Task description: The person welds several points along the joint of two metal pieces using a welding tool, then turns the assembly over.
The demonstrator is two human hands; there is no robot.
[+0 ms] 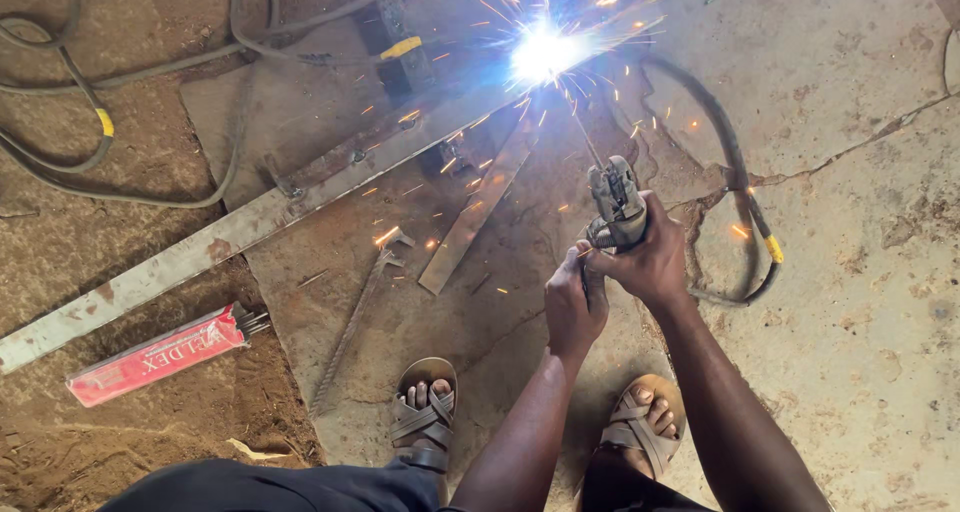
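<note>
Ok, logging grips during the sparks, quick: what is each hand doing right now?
Left hand: closed around the welding holder, low on its handle.
Right hand: closed on the same holder.

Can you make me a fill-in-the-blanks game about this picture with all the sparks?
1. Both hands, the left hand and the right hand, grip one grey metal electrode holder with a thin ____ sticking out toward the sparks.
2. The bright white-blue welding flash sits where the short flat steel strip meets the long flat steel ____.
3. The red packet of welding rods lies on the brown ____.
4. The person wears ____ on both feet.

Missing words: rod; bar; dirt; sandals
</note>
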